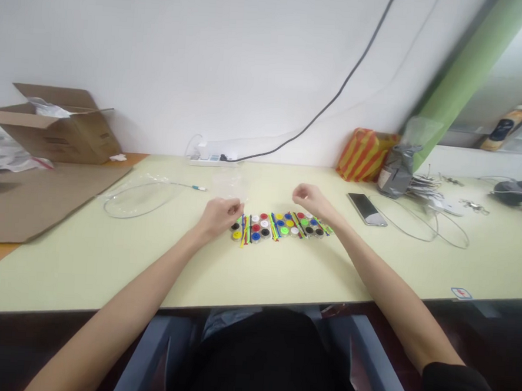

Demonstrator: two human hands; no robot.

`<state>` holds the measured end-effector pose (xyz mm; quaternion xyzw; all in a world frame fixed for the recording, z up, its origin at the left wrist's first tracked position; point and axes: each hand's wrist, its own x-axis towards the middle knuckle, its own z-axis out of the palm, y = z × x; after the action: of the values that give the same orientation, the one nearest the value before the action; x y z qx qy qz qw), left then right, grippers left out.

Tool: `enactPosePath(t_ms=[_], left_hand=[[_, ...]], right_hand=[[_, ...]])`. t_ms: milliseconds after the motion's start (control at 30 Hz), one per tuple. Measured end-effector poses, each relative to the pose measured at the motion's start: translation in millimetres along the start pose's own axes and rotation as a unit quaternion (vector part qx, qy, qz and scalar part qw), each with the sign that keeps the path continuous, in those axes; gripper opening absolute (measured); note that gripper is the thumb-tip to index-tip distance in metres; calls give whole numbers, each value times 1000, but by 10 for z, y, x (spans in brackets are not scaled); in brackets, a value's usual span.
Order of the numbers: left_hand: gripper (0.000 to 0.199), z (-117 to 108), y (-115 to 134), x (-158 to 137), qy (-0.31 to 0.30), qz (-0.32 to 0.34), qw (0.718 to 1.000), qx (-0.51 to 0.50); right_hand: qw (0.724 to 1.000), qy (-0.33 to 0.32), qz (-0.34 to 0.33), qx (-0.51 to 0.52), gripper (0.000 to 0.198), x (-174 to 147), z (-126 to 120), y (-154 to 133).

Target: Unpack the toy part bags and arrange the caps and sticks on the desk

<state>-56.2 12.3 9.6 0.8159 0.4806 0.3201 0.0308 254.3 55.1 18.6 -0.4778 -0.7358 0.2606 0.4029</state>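
Observation:
A row of small round pieces in red, white, blue, yellow, green and black lies on the pale table. Between their groups stand bundles of thin coloured strips, perhaps cable ties. At the row's left end, my left hand is closed in a pinch, partly covering the nearest pieces. My right hand hovers just behind the row's right part, its fingers curled together. Whatever either hand holds is too small to make out. A faint clear plastic bag lies flat behind my left hand.
An open cardboard box and a flat cardboard sheet occupy the left. A white cable lies nearer. Against the wall sits a power strip. To the right are a phone, a striped bag and a grey pouch.

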Motion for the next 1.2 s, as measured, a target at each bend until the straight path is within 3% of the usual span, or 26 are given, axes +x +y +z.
enactPosePath(t_ms=[167,300,467,600,733,933,1067,1200], left_hand=[[40,-5,-16,8,-4,-7,1000,-6],[41,-12,-59,22,0,-20,1000,-10],[33,-29,-264,90,42,-38,998,7],[26,-40,-519,174,48,14,999,-2],[41,4,-679,206,16,30,999,16],[52,68,-689,205,-3,35,999,13],[62,95,-752,203,-43,11,998,34],[66,149,-835,181,-105,-35,992,59]], right_hand=[[989,118,85,13,12,-79,-590,530],[981,153,115,-2,14,-178,-777,843],[981,156,111,-25,11,-169,-678,967],[983,123,71,-116,14,-128,-613,1030],[972,139,51,-180,17,-106,-562,1091],[960,199,46,-190,17,-69,-461,1125],[970,182,37,-157,7,-74,-463,1157],[976,162,31,-142,19,-81,-462,1188]])
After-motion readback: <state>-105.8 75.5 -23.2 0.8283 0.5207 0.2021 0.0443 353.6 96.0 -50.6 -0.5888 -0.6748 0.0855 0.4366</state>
